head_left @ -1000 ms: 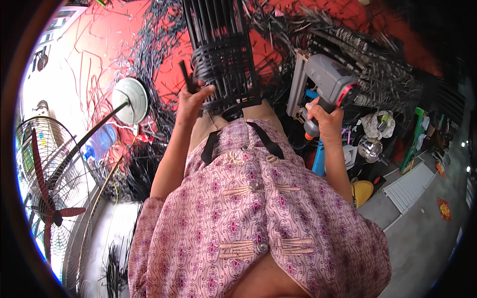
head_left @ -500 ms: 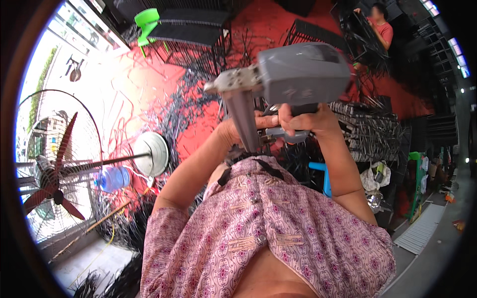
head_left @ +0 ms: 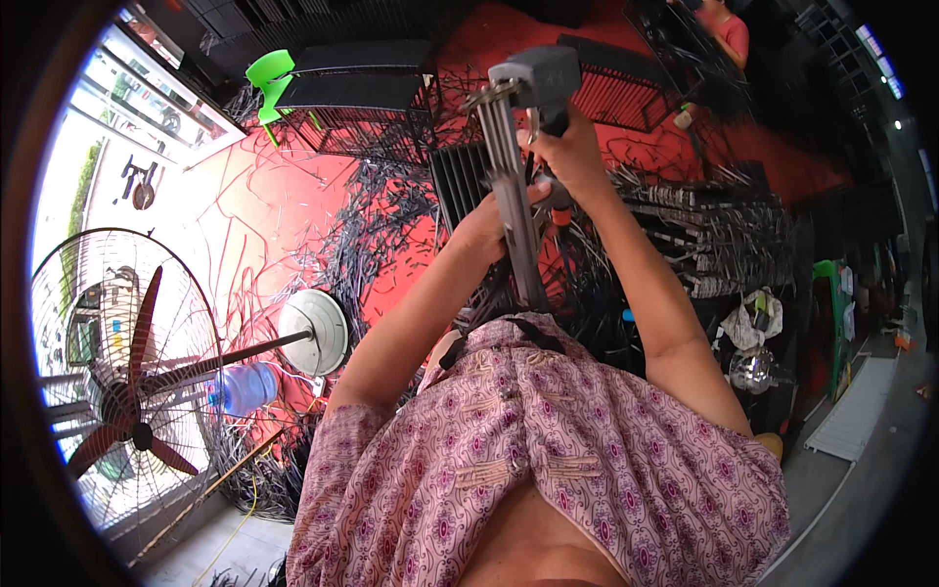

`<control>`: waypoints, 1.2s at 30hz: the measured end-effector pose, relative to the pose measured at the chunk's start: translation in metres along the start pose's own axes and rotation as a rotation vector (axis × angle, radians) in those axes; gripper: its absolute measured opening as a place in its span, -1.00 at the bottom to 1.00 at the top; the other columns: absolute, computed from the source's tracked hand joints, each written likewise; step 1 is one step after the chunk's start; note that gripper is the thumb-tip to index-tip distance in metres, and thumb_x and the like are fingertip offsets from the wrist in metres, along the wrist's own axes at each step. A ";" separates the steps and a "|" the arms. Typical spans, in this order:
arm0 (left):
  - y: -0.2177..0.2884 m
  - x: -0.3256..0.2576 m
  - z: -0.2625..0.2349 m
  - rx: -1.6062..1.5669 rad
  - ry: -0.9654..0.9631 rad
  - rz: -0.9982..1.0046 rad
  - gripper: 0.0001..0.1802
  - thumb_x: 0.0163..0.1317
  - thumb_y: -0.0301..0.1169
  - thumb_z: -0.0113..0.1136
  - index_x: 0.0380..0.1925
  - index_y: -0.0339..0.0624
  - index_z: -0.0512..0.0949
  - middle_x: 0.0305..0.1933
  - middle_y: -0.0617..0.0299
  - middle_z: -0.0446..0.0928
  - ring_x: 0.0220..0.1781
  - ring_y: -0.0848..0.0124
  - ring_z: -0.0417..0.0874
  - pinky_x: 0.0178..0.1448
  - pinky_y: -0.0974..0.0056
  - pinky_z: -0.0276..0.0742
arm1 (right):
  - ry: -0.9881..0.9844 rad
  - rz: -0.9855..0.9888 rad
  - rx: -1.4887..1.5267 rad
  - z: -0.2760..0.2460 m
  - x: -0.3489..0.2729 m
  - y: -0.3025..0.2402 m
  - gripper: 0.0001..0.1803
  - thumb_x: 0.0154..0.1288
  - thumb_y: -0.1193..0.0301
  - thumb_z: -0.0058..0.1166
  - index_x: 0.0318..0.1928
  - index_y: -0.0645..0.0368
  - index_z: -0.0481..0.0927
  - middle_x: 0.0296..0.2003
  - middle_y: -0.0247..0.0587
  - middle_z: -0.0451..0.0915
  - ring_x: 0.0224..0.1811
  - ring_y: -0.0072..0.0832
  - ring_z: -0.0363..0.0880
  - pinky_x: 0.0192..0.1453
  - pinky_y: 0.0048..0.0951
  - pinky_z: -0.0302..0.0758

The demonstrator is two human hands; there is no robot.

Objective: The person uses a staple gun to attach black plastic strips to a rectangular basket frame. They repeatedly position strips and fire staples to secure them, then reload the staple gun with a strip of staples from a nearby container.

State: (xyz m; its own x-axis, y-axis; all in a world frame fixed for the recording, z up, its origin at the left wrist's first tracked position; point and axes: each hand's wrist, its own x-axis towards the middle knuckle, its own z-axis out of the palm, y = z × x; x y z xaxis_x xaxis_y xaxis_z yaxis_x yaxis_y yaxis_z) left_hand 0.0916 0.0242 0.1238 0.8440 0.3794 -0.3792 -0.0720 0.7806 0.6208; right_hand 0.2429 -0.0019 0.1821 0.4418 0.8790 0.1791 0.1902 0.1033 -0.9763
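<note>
A grey nail gun (head_left: 536, 76) with a long metal magazine is held upright in front of my body. My right hand (head_left: 572, 157) is closed around its handle, just below the grey head. Lower down, my left hand (head_left: 479, 230) is closed at the magazine, its thumb showing on the right side; most of its fingers are hidden behind the metal rail. An orange-tipped part (head_left: 560, 216) shows beside the left thumb. Just beyond the left hand stands a black slatted piece (head_left: 456, 186).
Black strips (head_left: 372, 210) litter the red floor, with a heap of them (head_left: 699, 235) on the right. At left stand a caged fan (head_left: 127, 391) and a blue water jug (head_left: 245, 388). Farther off are a green chair (head_left: 269, 78), a black slatted table (head_left: 362, 93) and a person in red (head_left: 732, 37).
The nail gun has moved farther from my body and its head has turned, with both hands moving along. The black slatted piece beyond my left hand has come into sight.
</note>
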 end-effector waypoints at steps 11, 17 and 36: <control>-0.011 0.015 -0.011 0.268 -0.205 -0.061 -0.62 0.43 -0.07 0.17 -0.33 -0.16 0.67 -0.61 0.34 0.52 -0.75 0.63 0.16 -0.67 0.40 -0.03 | 0.117 0.190 0.374 -0.029 -0.018 0.039 -0.46 0.14 0.53 0.36 0.17 0.23 0.57 -0.53 -0.48 0.49 -0.53 -0.66 0.46 -0.38 -0.52 0.43; -0.043 0.021 0.000 0.313 0.147 0.084 -0.64 0.45 -0.12 0.18 -0.34 -0.20 0.67 -0.69 0.46 0.31 -0.75 0.64 0.15 -0.64 0.39 -0.07 | 0.089 0.248 0.561 -0.075 -0.066 0.087 -0.44 0.12 0.56 0.34 0.20 0.18 0.59 -0.45 -0.45 0.59 -0.47 -0.66 0.56 -0.38 -0.58 0.49; -0.185 0.128 0.106 0.051 0.202 0.111 -0.37 0.52 0.08 0.00 0.34 -0.14 0.42 -0.17 0.14 0.62 -0.70 0.63 0.14 -0.56 0.55 0.24 | 0.725 0.514 0.508 -0.288 -0.256 0.291 -0.31 0.22 0.28 0.41 0.27 0.39 0.50 -0.06 -0.13 0.71 -0.06 -0.48 0.67 0.04 -0.42 0.58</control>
State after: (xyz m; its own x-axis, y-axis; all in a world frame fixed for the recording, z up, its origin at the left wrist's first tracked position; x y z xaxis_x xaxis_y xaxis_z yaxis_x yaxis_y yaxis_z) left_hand 0.2687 -0.1242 0.0333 0.7086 0.5569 -0.4333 -0.1267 0.7045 0.6983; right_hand 0.4377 -0.3312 -0.1124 0.8211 0.3972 -0.4099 -0.4914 0.1263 -0.8617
